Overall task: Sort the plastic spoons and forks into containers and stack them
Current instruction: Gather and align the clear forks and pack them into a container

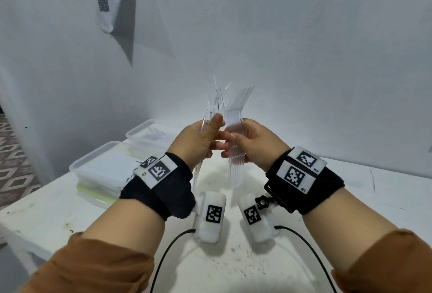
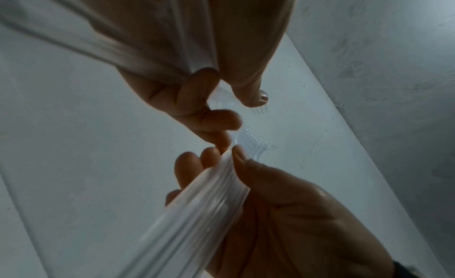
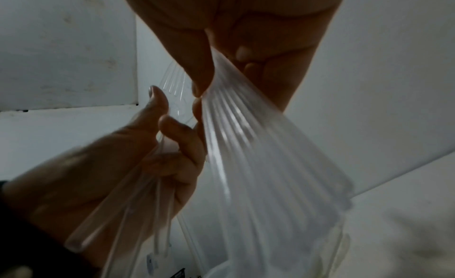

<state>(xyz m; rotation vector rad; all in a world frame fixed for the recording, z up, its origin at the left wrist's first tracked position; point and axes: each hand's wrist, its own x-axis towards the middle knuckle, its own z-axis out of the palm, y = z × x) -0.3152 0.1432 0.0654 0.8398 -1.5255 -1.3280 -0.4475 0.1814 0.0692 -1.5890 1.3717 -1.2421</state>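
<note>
Both forearms rise from the bottom of my head view and converge above the white table (image 1: 350, 199), wrists cocked upward. My left hand (image 1: 196, 143) is curled round a loose, splayed bundle of clear cutlery (image 1: 216, 103), thumb pressed flat along the front, handles hanging below the fist. I take these for forks too, though the transparent plastic against the pale wall leaves the heads unclear. My right hand (image 1: 254, 145) pinches a neatly nested stack of clear forks (image 1: 236, 115) between thumb and curled fingers, tines pointing up and away and handles fanned downward. The fingertips of the two hands meet between the bundles.

In the right wrist view the stack's ridged handles (image 3: 258, 165) spread toward the camera. To my left on the table stand lidded clear containers (image 1: 102, 173), one pile nearer and another (image 1: 145, 138) behind it, with clear cutlery visible inside the farther one.
</note>
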